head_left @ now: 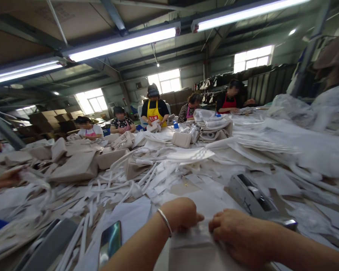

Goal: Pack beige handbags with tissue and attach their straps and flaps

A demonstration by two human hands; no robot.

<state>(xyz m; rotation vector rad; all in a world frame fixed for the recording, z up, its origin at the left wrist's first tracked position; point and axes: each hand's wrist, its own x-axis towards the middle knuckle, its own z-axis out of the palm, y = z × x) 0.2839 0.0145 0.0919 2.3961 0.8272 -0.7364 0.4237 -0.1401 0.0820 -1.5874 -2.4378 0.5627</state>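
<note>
Whitish flat piece (196,250) lies bottom ctr, right in front of us, under & btwn our two hands; its upper part looks sheer and blurry. Our L hand (182,214) bends in at the wrist, fingers mostly curled under w/ one poking toward the R; its grip's hidden, so we can't tell if it has hold of the piece. Our R hand (234,229) is half-curled, fingertips down at the piece's R side; can't tell if they pinch anything. Silver bangle (165,223) rings our L wrist.

Just L of our L forearm we've a phone (110,241) by white paper (132,211), then pale strips (84,229) & a grey unit (49,246). Just past our R hand: grey tape dispenser (250,199), set at an angle.

Mid-table, a co-worker's hand (5,181) comes in from far L, nr a heap of beige bags (76,167). Ctr has white sheets (190,154), w/ a small boxy pouch (181,139) behind.

Far side, we see co-workers in aprons; one in a yellow apron (155,111) handles a pale item. Bkgd: cardboard boxes (46,123) on the L, bright windows (164,81), tube lights (124,44) overhead.
</note>
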